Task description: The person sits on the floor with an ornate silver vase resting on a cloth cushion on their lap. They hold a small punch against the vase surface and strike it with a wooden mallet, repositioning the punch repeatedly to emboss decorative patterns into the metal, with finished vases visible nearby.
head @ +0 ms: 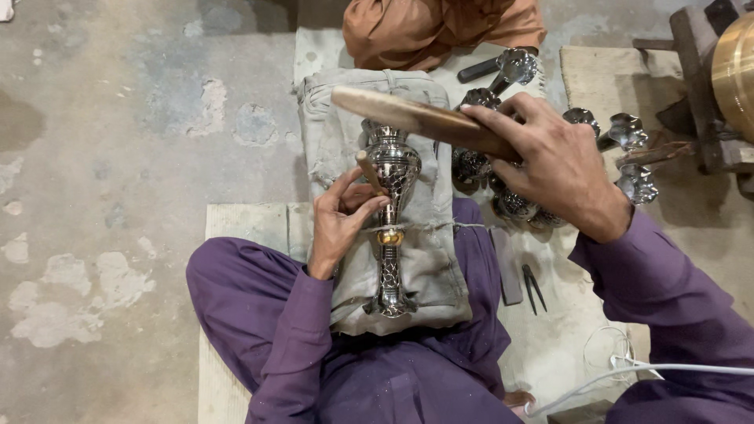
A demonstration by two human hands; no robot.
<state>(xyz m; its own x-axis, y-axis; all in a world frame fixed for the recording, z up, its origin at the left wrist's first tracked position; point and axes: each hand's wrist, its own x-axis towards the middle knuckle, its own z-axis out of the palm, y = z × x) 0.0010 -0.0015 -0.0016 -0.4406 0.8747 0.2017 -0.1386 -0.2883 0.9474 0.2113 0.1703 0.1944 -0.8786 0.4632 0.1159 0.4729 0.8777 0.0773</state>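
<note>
Holding a small wooden-handled tool (369, 173) pinched in my left hand (339, 224), I press its tip on the shiny metal vase (393, 212). The vase lies on a folded grey cloth (428, 259) across my lap. My right hand (554, 165) is closed tight around a flat wooden mallet (412, 116) raised above the vase.

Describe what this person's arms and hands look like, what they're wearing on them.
Both arms are covered by long, loose purple sleeves of soft, creased cloth that reach the wrists, matching the purple garment over the legs. The left hand and right hand are bare: no gloves, and no rings, watch or bracelet show from this view.
</note>
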